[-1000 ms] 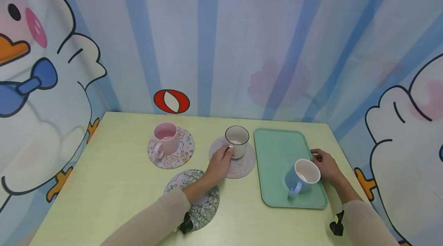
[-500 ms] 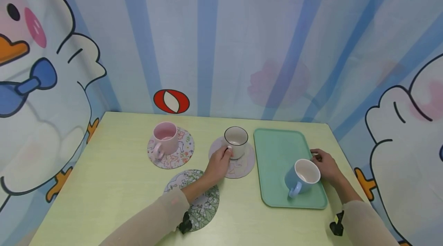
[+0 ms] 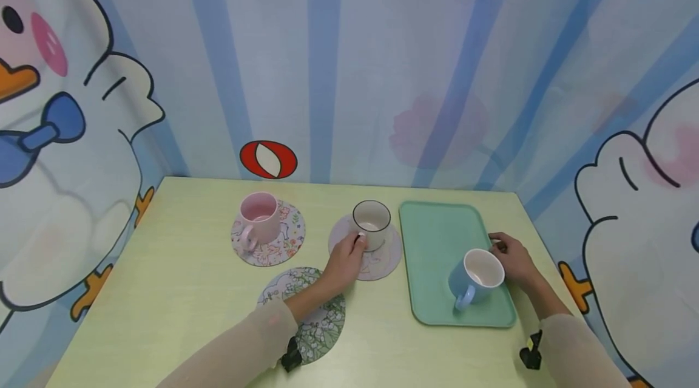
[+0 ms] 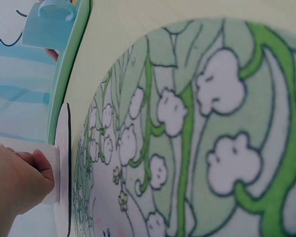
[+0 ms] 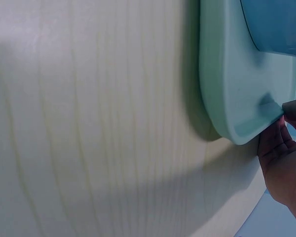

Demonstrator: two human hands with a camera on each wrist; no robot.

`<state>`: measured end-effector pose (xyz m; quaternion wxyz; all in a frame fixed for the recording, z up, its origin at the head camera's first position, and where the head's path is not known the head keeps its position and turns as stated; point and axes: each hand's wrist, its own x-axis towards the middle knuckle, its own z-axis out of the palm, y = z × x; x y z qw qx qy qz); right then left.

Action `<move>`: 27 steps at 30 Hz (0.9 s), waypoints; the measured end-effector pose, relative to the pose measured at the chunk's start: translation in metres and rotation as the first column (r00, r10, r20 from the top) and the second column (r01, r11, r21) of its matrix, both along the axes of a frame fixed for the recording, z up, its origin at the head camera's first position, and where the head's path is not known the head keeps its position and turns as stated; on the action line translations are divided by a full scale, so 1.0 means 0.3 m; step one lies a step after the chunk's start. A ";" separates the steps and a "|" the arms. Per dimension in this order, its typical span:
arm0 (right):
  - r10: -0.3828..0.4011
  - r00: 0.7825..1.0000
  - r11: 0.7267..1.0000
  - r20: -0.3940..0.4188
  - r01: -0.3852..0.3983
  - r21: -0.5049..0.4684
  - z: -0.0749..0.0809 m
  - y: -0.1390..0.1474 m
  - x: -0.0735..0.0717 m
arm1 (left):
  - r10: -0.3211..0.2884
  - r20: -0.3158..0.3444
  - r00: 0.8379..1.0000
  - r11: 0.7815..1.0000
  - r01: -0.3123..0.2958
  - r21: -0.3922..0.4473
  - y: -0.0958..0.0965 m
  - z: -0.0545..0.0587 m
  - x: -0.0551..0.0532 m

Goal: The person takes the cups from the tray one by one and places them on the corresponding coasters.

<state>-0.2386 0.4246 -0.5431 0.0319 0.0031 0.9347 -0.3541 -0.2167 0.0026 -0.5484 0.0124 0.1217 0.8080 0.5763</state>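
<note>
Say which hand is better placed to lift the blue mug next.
Probably the right hand: it pinches the green tray beside the blue mug, while the left hand, farther off, holds the white mug.

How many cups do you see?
3: a pink cup on the leftmost round mat, a white cup on the pale purple mat, held by the left hand, and a blue cup on the green tray.
</note>
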 end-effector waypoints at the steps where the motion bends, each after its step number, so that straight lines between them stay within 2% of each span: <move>1: 0.000 1.000 1.000 -0.001 0.000 0.000 0.000 0.000 -0.001 | 0.001 -0.002 1.000 1.000 -0.001 0.000 -0.001 0.001 0.001; 11: 0.000 1.000 1.000 -0.011 0.000 0.015 -0.007 0.004 -0.010 | -0.012 -0.039 0.999 1.000 0.012 0.012 -0.009 -0.010 0.002; 19: 0.000 1.000 1.000 -0.004 0.000 0.013 -0.014 0.011 -0.010 | -0.056 -0.033 0.998 0.994 0.059 0.095 -0.014 -0.022 0.008; 27: -0.005 1.000 1.000 -0.010 0.005 0.011 -0.021 0.014 -0.021 | -0.014 -0.077 0.997 0.999 0.016 0.030 -0.032 -0.014 -0.005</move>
